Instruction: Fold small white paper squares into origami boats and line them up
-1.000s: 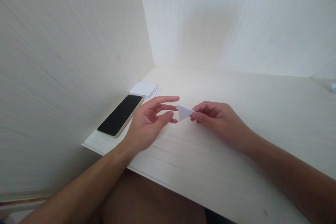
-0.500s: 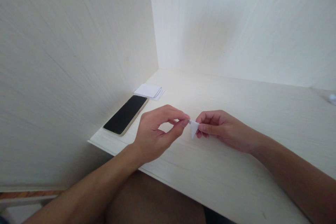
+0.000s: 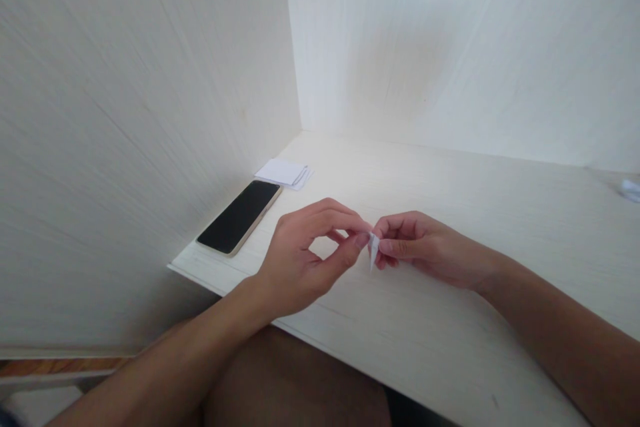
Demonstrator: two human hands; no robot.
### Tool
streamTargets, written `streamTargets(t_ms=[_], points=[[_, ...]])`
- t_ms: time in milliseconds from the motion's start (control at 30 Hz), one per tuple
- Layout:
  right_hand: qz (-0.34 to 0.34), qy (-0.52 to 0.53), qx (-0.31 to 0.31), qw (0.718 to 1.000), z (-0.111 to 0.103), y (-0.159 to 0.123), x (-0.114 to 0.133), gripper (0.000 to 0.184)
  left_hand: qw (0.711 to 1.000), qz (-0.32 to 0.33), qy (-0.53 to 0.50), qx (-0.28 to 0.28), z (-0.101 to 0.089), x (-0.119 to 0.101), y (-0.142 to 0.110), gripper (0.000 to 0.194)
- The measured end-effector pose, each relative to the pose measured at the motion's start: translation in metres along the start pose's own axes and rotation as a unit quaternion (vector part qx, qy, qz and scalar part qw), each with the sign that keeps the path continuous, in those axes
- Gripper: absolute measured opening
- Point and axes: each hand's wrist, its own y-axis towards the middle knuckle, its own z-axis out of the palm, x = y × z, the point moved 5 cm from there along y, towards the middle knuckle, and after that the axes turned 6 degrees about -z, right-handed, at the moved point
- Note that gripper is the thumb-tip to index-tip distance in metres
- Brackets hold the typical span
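Observation:
A small piece of folded white paper (image 3: 373,251) is held between my two hands above the desk, its narrow pointed end hanging down. My left hand (image 3: 313,253) pinches its upper left part between thumb and index finger. From the other side, my right hand (image 3: 417,245) grips it between thumb and fingers, the other fingers curled under. The fingertips of both hands nearly meet and cover much of the paper, so its full shape is hidden.
A black-screened phone (image 3: 240,218) in a pale case lies at the desk's left side. Behind it rests a small stack of folded white paper (image 3: 283,173). Panels rise at the left and back. A white crumpled thing (image 3: 631,191) sits at the far right edge.
My left hand has moved slightly right, closer to my right hand. The paper has turned and now shows a narrower side, where a wider triangle showed before.

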Motion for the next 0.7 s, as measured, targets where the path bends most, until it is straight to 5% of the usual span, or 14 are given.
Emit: streamTargets(t_ms=[267,700], points=[[0.075,0.171,0.053,0.981,0.015,-0.005,-0.005,0.025,0.976,-0.149,-0.158,-0.006,0.01,0.003,-0.001,0.01],[0.065,0.216,0.062,0.972,0.018,-0.004,-0.008,0.019,0.965,-0.185,-0.163,-0.095,0.01,0.005,0.0,0.015]])
